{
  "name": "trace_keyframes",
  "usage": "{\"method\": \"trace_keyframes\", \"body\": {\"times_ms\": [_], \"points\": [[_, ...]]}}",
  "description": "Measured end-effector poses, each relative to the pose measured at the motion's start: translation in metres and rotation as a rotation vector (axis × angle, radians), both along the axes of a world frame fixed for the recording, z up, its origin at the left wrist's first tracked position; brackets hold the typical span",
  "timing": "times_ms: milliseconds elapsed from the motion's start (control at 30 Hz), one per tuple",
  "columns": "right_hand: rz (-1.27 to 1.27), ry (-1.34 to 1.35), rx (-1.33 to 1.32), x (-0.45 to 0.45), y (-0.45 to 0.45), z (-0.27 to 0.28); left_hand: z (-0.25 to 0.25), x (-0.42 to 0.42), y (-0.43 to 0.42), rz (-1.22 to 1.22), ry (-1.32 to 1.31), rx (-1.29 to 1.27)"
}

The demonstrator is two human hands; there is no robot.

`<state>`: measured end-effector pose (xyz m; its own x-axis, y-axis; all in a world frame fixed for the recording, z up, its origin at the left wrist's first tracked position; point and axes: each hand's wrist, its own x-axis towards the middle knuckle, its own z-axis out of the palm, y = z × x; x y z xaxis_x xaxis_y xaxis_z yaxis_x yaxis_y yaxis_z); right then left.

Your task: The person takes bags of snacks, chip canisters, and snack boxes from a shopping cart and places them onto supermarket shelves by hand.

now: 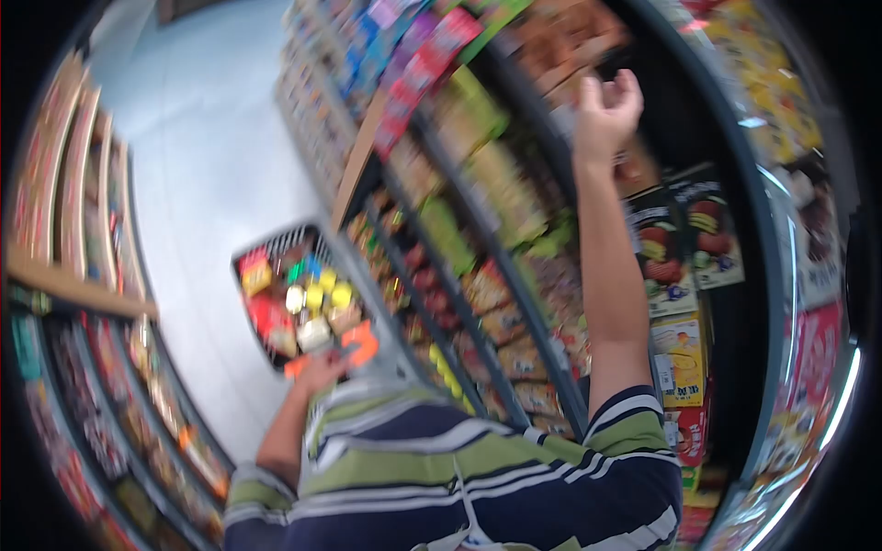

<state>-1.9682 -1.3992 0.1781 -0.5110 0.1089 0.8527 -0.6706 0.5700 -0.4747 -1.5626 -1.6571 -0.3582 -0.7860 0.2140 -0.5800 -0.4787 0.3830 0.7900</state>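
My left hand (323,369) is closed on the orange handle (360,345) of a shopping cart, low in front of my body. The dark cart basket (246,317) holds several packets, cans with yellow lids and a red pack (268,317). My right hand (608,115) is raised at the shelves on the right, its fingers loosely curled with a gap between them. I see nothing in it. Brown packages (574,41) sit just beyond its fingertips, and dark boxes with pictures of round chocolates (663,248) stand beside my forearm.
Slanting shelves (459,193) full of snack packets run along the right of the aisle. More stocked shelves (87,193) line the left side. Pale floor (197,165) stretches ahead between them. A yellow box (682,358) stands near my right elbow.
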Motion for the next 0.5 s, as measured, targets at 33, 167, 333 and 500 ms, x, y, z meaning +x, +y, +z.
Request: {"method": "trace_keyframes", "body": {"times_ms": [33,167,333,500], "points": [[0.113,-0.056,-0.048,0.035,-0.014,-0.02,0.024,-0.001,-0.001,0.02,0.041,0.01],[0.241,-0.357,0.244,0.135,-0.008,-0.154,0.024,0.005,0.002,0.119,0.028,0.012],[0.262,-1.116,0.282,0.262,0.064,-0.367,0.045,-0.006,-0.001,0.055,-0.125,-0.035],[0.143,-1.648,0.493,0.388,0.156,-0.459,0.033,-0.01,-0.005,0.054,-0.17,0.102]]}}
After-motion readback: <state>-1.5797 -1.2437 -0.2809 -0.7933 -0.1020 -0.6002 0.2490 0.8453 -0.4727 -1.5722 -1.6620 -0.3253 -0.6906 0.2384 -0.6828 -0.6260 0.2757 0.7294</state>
